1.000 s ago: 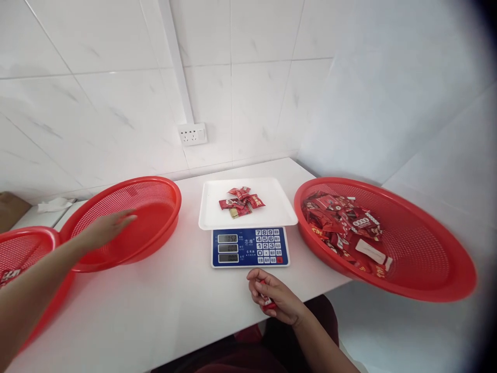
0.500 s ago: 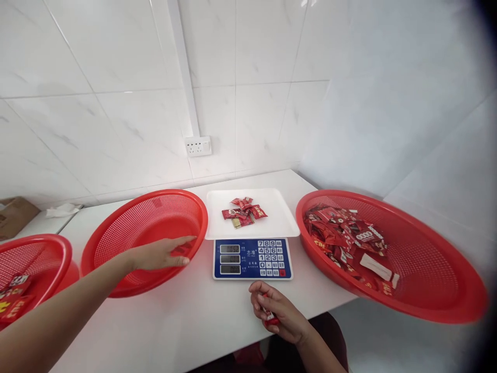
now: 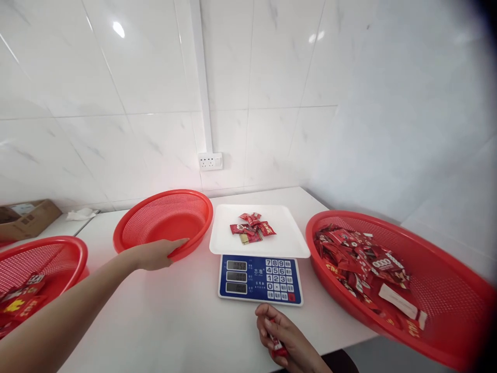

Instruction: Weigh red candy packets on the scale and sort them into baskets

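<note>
My left hand (image 3: 161,253) is at the near rim of the middle red plastic basket (image 3: 130,215), its fingers closed over the edge. No packets show inside that basket. Below the scale's keypad, my right hand (image 3: 281,331) is curled around a small red packet (image 3: 276,346), partly covered by the fingers. The digital scale (image 3: 254,287) has a blue panel with three displays. On its white tray (image 3: 223,241) lies a small pile of red wrapped packets (image 3: 252,228), one showing a gold patch.
To the right, a large red basket (image 3: 458,305) holds many red packets (image 3: 357,259) and a white strip. Another red basket (image 3: 79,259) with packets is at the left edge. Behind it sit a cardboard box (image 3: 42,220) and white tissue (image 3: 81,214). A socket (image 3: 210,161) is on the wall.
My left hand has gone from reaching inside the middle basket to gripping its near rim, and the basket has shifted back toward the wall. My right hand keeps its packet. The view has tilted up.
</note>
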The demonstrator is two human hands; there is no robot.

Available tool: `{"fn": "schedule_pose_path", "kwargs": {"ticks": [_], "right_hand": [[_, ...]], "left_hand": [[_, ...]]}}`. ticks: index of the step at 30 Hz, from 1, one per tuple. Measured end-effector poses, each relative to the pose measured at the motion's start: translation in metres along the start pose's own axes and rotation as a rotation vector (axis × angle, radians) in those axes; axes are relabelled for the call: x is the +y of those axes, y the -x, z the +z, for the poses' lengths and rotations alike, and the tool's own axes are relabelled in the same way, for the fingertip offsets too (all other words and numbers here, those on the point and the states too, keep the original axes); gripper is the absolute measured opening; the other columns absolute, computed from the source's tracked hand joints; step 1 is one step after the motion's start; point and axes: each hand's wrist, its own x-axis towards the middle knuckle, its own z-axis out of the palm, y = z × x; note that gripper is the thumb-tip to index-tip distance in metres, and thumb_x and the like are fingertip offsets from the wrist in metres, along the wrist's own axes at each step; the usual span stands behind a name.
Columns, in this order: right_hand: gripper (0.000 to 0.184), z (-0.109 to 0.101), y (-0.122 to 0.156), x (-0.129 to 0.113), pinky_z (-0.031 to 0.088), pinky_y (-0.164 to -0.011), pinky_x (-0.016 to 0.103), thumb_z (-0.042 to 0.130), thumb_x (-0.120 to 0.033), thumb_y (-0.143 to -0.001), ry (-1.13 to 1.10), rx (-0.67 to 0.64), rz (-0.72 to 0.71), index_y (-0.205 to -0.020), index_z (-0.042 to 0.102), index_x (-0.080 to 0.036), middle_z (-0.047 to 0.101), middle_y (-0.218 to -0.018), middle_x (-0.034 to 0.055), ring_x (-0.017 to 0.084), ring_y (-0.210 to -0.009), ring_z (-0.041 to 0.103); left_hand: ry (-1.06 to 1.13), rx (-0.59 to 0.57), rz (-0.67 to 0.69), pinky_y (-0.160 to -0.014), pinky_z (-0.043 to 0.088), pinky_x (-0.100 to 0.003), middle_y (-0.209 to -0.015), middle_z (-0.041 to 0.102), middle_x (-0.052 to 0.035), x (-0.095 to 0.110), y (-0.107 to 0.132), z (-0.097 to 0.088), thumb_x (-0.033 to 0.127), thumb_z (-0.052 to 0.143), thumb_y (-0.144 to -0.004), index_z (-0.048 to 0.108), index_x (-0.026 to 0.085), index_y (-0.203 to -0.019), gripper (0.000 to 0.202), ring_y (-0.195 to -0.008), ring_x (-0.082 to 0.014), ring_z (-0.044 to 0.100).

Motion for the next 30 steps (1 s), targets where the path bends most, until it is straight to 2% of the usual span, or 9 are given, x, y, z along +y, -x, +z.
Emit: {"fn": "schedule_pose_path", "kwargs": {"ticks": [2, 5, 7, 10, 14, 17, 21, 25, 30], "right_hand": [[0.032, 0.001, -0.001, 0.0, 0.016, -0.028, 0.009, 0.07, -0.038, -0.071, -0.004, 0.006, -0.004, -0.092, 0.054, -0.02, 0.046, -0.066, -0.0052, 0.002, -0.045, 0.034], [0.034, 0.002, -0.002, 0.001, 0.016, -0.028, 0.009, 0.071, -0.04, -0.07, 0.004, 0.002, -0.01, -0.091, 0.055, -0.02, 0.046, -0.065, -0.0053, 0.002, -0.044, 0.033], [0.034, 0.001, -0.003, 0.002, 0.016, -0.028, 0.009, 0.071, -0.041, -0.069, 0.015, -0.004, -0.013, -0.091, 0.055, -0.02, 0.046, -0.065, -0.0052, 0.002, -0.044, 0.032], [0.034, 0.001, -0.003, 0.003, 0.016, -0.029, 0.008, 0.071, -0.041, -0.069, 0.022, 0.006, -0.028, -0.091, 0.055, -0.02, 0.046, -0.065, -0.0054, 0.002, -0.044, 0.032], [0.034, -0.001, -0.001, 0.004, 0.016, -0.03, 0.008, 0.071, -0.042, -0.069, 0.027, 0.027, -0.057, -0.091, 0.055, -0.02, 0.046, -0.066, -0.0051, 0.002, -0.044, 0.032], [0.037, -0.004, -0.001, 0.006, 0.015, -0.032, 0.009, 0.072, -0.042, -0.067, 0.027, 0.02, -0.073, -0.091, 0.055, -0.02, 0.047, -0.066, -0.0045, 0.002, -0.044, 0.033], [0.037, -0.007, -0.006, 0.008, 0.016, -0.037, 0.012, 0.072, -0.044, -0.067, 0.038, -0.004, -0.101, -0.089, 0.057, -0.019, 0.048, -0.064, -0.0039, 0.001, -0.044, 0.035], [0.037, -0.011, -0.011, 0.009, 0.018, -0.042, 0.016, 0.072, -0.045, -0.067, 0.051, -0.056, -0.125, -0.088, 0.056, -0.019, 0.048, -0.061, -0.0046, 0.001, -0.041, 0.034], [0.037, -0.013, -0.013, 0.01, 0.017, -0.044, 0.018, 0.071, -0.045, -0.068, 0.069, -0.071, -0.109, -0.089, 0.055, -0.018, 0.048, -0.062, -0.0045, 0.001, -0.041, 0.034]], "left_hand": [[0.0, -0.046, 0.015, -0.072, 0.049, -0.037, -0.121, 0.058, -0.0056, 0.005, -0.004, -0.002, 0.037, 0.054, -0.072, 0.019, 0.035, -0.14, 0.076, -0.097, -0.0301, 0.059], [0.028, 0.156, 0.141, -0.091, 0.041, -0.041, -0.14, 0.039, -0.0023, 0.03, -0.015, -0.002, 0.046, 0.046, -0.08, 0.017, 0.035, -0.14, 0.067, -0.123, -0.0302, 0.04], [0.045, 0.249, 0.27, -0.096, 0.037, -0.04, -0.14, 0.04, -0.0013, 0.056, -0.028, 0.003, 0.046, 0.04, -0.085, 0.025, 0.034, -0.138, 0.057, -0.125, -0.0265, 0.038], [-0.018, 0.225, 0.473, -0.097, 0.038, -0.035, -0.134, 0.046, -0.0041, 0.094, -0.055, 0.017, 0.039, 0.04, -0.086, 0.04, 0.028, -0.13, 0.045, -0.121, -0.0229, 0.043], [-0.054, 0.245, 0.517, -0.095, 0.039, -0.034, -0.119, 0.056, -0.0054, 0.119, -0.092, 0.038, 0.02, 0.044, -0.082, 0.055, 0.024, -0.114, 0.034, -0.116, -0.0219, 0.046], [-0.048, 0.282, 0.485, -0.085, 0.045, -0.034, -0.112, 0.059, -0.0063, 0.119, -0.107, 0.046, 0.016, 0.04, -0.081, 0.057, 0.023, -0.108, 0.032, -0.104, -0.0223, 0.054], [-0.043, 0.355, 0.443, -0.078, 0.048, -0.033, -0.108, 0.059, -0.0066, 0.111, -0.104, 0.043, 0.015, 0.048, -0.074, 0.057, 0.022, -0.105, 0.033, -0.099, -0.0242, 0.054], [-0.049, 0.504, 0.388, -0.088, 0.042, -0.034, -0.11, 0.058, -0.0051, 0.097, -0.08, 0.023, 0.007, 0.045, -0.071, 0.055, 0.023, -0.106, 0.04, -0.104, -0.0238, 0.049], [-0.054, 0.665, 0.224, -0.089, 0.037, -0.05, -0.114, 0.054, -0.0127, 0.067, -0.053, -0.005, 0.011, 0.036, -0.078, 0.054, 0.018, -0.107, 0.035, -0.109, -0.0335, 0.044]]}}
